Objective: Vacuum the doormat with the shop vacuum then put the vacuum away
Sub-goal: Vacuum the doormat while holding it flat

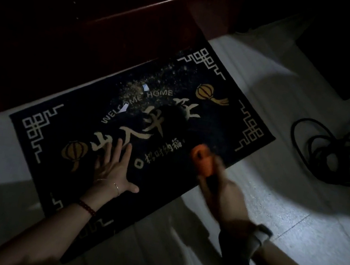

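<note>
The right hand (226, 195), nearest, has its grip clenched round the orange vacuum nozzle (202, 161) at the doormat's (217, 125) near edge, while the left hand (114, 168) presses flat, grip released, likely pinning it against suction, with crumbs (154, 86) lying beyond.

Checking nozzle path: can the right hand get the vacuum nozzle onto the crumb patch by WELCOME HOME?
Probably yes. The right hand grips the orange nozzle over the doormat; nothing lies between it and the crumbs. The left hand presses the mat off to the side.
</note>
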Available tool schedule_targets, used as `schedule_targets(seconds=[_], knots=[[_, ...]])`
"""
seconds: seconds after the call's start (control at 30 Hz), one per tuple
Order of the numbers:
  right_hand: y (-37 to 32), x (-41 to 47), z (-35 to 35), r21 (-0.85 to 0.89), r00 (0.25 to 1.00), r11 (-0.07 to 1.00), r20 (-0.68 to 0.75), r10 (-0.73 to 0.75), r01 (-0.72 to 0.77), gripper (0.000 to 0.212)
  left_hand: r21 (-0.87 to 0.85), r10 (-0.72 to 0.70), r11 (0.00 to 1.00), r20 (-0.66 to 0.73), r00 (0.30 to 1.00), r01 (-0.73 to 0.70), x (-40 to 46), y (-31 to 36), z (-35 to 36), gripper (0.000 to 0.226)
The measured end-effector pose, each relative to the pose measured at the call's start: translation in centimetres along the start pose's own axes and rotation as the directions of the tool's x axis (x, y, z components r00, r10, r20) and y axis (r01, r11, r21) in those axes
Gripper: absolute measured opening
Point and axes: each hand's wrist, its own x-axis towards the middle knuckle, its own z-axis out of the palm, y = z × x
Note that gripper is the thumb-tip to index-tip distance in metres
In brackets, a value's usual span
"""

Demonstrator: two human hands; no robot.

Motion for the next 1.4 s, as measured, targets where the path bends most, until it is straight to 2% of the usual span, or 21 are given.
schedule_targets(seconds=[0.03,0.1,0.17,0.23,0.3,0.33,0.4,0.47,0.5,0.6,0.7,0.73,0.8,0.9,0.93,1.0,1.07,1.13,1.2,1.4], knots=[[-0.5,-1.2,0.6,-0.039,0.994,0.996,0.079,-0.074,0.077,0.065,-0.011,-0.006,1.0,-0.002,1.0,0.006,0.0,-0.1,0.0,0.122],[-0.3,-1.3,0.3,-0.089,0.989,0.986,0.069,-0.134,0.14,0.064,-0.035,-0.017,0.999,-0.004,1.0,0.017,0.1,-0.2,0.1,0.124],[1.1,0.8,-0.8,-0.062,0.996,0.997,-0.063,-0.056,0.052,0.06,-0.011,-0.018,1.0,-0.003,1.0,0.018,0.1,-0.4,0.2,0.125],[2.1,3.4,-2.8,0.07,0.974,0.992,-0.194,0.114,-0.103,0.055,0.009,-0.021,1.0,0.0,1.0,0.021,0.1,-0.5,0.4,0.126],[2.1,4.5,-3.3,0.127,0.947,0.979,-0.258,0.189,-0.161,0.054,0.014,-0.032,0.999,0.009,0.999,0.032,0.1,-0.5,0.3,0.127],[1.5,4.4,-2.8,0.117,0.956,0.984,-0.243,0.162,-0.137,0.055,0.018,-0.035,0.999,0.013,0.999,0.034,0.2,-0.5,0.2,0.127],[-0.5,2.9,-1.3,0.045,0.993,0.998,-0.109,0.045,-0.04,0.06,0.013,-0.036,0.999,0.03,0.999,0.036,0.4,-0.3,0.1,0.13],[-2.1,1.0,0.1,-0.033,0.996,0.997,0.056,-0.073,0.074,0.063,0.015,-0.036,0.999,0.035,0.999,0.035,0.4,-0.2,-0.1,0.131],[-2.1,0.7,0.2,-0.059,0.992,0.993,0.069,-0.101,0.106,0.062,0.016,-0.036,0.999,0.037,0.999,0.035,0.4,-0.2,-0.1,0.131],[-0.5,3.7,-1.6,-0.01,0.998,1.0,-0.067,-0.015,0.014,0.058,0.021,-0.028,0.999,0.034,0.999,0.027,0.5,-0.3,-0.1,0.131],[0.9,7.0,-3.9,0.145,0.947,0.977,-0.259,0.19,-0.157,0.052,0.025,-0.028,0.999,0.044,0.999,0.027,0.6,-0.2,-0.1,0.131],[1.0,7.3,-3.9,0.152,0.936,0.973,-0.284,0.209,-0.171,0.051,0.025,-0.031,0.999,0.044,0.999,0.029,0.6,-0.2,-0.1,0.131],[-0.1,6.5,-3.0,0.124,0.965,0.987,-0.227,0.133,-0.107,0.055,0.021,-0.03,0.999,0.048,0.998,0.029,0.6,-0.3,-0.2,0.131],[-2.2,3.7,-0.2,-0.049,0.995,0.993,0.019,-0.102,0.103,0.063,0.018,-0.027,0.999,0.041,0.999,0.027,0.6,-0.4,0.0,0.13],[-2.2,3.5,0.1,-0.095,0.989,0.985,0.046,-0.141,0.145,0.063,0.021,-0.027,0.999,0.035,0.999,0.027,0.6,-0.4,0.0,0.13],[-1.3,5.1,-0.8,-0.102,0.993,0.988,-0.023,-0.12,0.117,0.061,0.025,-0.026,0.999,0.026,0.999,0.025,0.6,-0.5,0.1,0.13],[0.1,7.8,-2.6,-0.023,0.988,1.0,-0.156,-0.003,-0.001,0.057,0.031,-0.024,0.999,0.011,1.0,0.023,0.7,-0.5,0.1,0.131],[1.3,10.0,-4.6,0.064,0.948,0.99,-0.284,0.14,-0.127,0.053,0.036,-0.027,0.999,0.005,1.0,0.026,0.6,-0.4,0.2,0.131],[1.6,10.8,-5.3,0.083,0.923,0.98,-0.331,0.197,-0.18,0.052,0.038,-0.033,0.999,-0.003,0.999,0.033,0.6,-0.4,0.2,0.131],[-1.4,8.8,-1.1,0.005,0.99,1.0,-0.139,-0.008,0.009,0.057,0.037,-0.036,0.999,-0.018,0.999,0.037,0.5,-0.3,0.2,0.131]])
